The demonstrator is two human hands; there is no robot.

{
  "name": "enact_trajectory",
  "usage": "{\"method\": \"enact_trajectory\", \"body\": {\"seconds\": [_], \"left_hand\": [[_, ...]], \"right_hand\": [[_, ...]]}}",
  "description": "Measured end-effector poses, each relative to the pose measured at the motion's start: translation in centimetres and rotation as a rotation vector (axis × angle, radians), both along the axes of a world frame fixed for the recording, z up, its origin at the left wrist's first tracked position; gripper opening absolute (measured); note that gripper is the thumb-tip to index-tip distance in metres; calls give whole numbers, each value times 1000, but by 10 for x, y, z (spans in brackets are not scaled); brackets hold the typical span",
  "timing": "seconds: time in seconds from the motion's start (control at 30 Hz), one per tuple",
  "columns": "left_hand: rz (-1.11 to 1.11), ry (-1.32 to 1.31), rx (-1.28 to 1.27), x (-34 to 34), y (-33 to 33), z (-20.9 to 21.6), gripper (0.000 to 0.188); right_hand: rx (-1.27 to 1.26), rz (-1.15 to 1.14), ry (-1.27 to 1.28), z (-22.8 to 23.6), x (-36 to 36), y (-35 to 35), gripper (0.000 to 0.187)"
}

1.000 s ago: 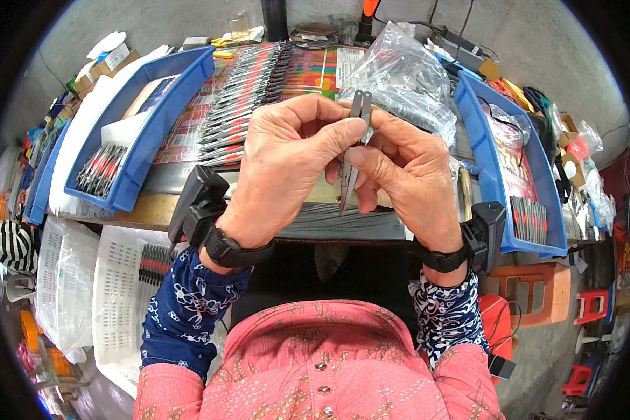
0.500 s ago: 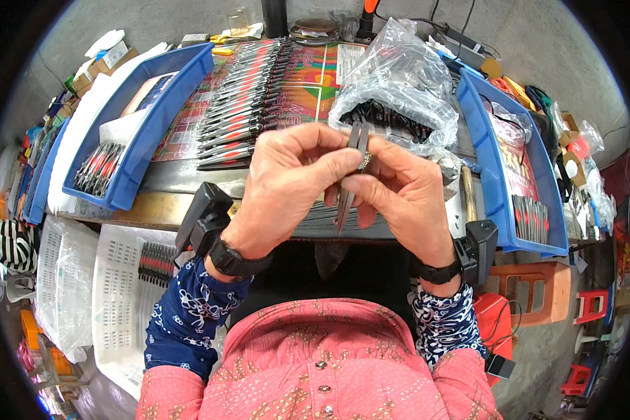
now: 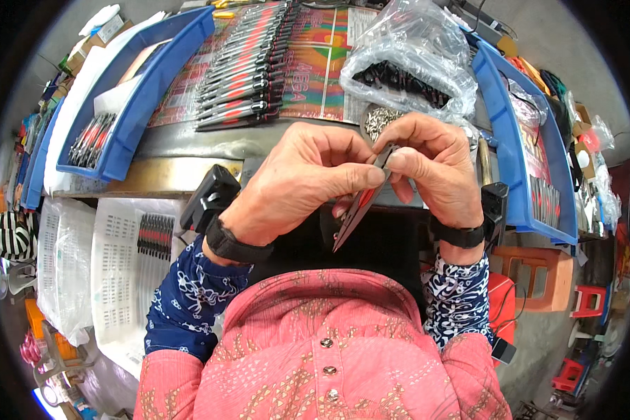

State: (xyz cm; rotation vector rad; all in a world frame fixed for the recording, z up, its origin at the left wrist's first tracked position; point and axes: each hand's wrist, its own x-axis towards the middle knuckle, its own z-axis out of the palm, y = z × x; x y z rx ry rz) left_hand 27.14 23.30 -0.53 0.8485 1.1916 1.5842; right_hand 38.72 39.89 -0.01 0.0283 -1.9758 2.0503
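Both hands meet in front of my chest on one small metal clipper (image 3: 357, 210), dark grey with a red inner face, its blades pointing down toward me. My left hand (image 3: 297, 178) pinches its upper end between thumb and forefinger. My right hand (image 3: 434, 164) grips the same upper end from the other side, fingers curled over it. Beyond the hands, a long row of finished red-and-black clippers (image 3: 248, 70) lies on a colourful printed sheet (image 3: 315, 63). A clear plastic bag (image 3: 413, 59) holds dark parts, and a small pile of metal pieces (image 3: 379, 120) lies beside it.
A blue tray (image 3: 154, 77) on the left holds a few red-handled tools. Another blue tray (image 3: 521, 133) on the right holds packets and clippers. White plastic bags (image 3: 66, 259) sit lower left, and orange and red stools (image 3: 539, 280) lower right.
Both hands have come slightly closer to my chest with the clipper still held between them. The grip looks the same.
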Motion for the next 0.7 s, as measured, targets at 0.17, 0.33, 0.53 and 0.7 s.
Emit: {"method": "enact_trajectory", "body": {"seconds": [0.17, 0.33, 0.53, 0.7], "left_hand": [[-31, 13, -26, 0, -2, 0, 17], [58, 32, 2, 8, -2, -6, 19], [292, 225, 64, 25, 5, -15, 20], [473, 526, 71, 29, 6, -22, 16]], "right_hand": [[-30, 43, 34, -4, 2, 1, 15], [-81, 25, 28, -8, 4, 1, 14], [-56, -99, 15, -14, 5, -4, 12], [-64, -159, 62, -22, 2, -14, 13]]}}
